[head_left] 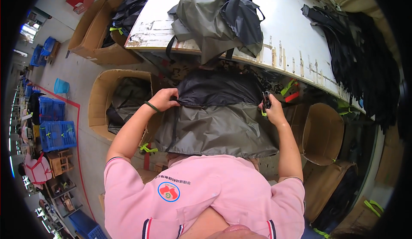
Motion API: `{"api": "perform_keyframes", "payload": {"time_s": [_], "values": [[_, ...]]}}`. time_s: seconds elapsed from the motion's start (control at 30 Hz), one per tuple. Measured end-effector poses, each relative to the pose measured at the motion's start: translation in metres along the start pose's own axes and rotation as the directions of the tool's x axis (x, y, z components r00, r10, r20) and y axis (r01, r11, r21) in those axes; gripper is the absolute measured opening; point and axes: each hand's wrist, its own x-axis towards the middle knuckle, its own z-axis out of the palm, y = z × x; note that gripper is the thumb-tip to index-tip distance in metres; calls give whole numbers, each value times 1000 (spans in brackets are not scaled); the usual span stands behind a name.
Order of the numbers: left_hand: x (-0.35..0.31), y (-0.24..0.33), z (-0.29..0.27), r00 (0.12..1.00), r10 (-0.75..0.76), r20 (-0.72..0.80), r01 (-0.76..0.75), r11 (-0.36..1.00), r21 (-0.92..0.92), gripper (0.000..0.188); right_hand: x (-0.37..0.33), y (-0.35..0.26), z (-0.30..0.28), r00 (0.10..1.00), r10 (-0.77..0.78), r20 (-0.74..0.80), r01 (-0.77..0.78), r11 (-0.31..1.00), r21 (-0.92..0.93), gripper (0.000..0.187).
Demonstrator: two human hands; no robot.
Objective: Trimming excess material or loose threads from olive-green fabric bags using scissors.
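A grey-and-black piece of thin, shiny fabric [223, 125] is spread over my lap, its black part away from me and its grey part nearer. My left hand [165, 100] pinches the fabric's left edge where the two colours meet. At the opposite edge, my right hand [275, 111] is closed around a small black tool [267, 100] that looks like thread snips. Its fingertips are also at the fabric's right edge; whether they grip the cloth is hard to see. The seam between the colours runs roughly level from hand to hand.
A white table [287, 20] stands ahead, bearing a heap of grey and black fabric [214, 18] and black strips [360, 54] at the right. Cardboard boxes flank me: one with dark fabric [98, 106] at left, another [328, 131] at right. Blue crates [58, 135] are farther left.
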Motion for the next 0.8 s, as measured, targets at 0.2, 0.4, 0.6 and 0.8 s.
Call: {"api": "perform_keyframes", "payload": {"time_s": [0.2, 0.4, 0.6, 0.8], "values": [[-12, 15, -23, 915, -132, 380, 393, 497, -774, 25, -26, -23, -59, 987, 68, 147, -84, 991, 107, 18], [-9, 27, -25, 911, 2, 413, 366, 459, -809, 28, -19, -31, -53, 995, 72, 72, -40, 924, -380, 35], [-18, 27, -25, 931, -10, 364, 320, 498, -806, 28, -2, -128, -1, 923, -316, 220, 380, 844, -379, 52], [-26, 38, -25, 954, -48, 295, 271, 555, -787, 23, 14, -173, 53, 780, -465, 419, 611, 710, -351, 54]]}}
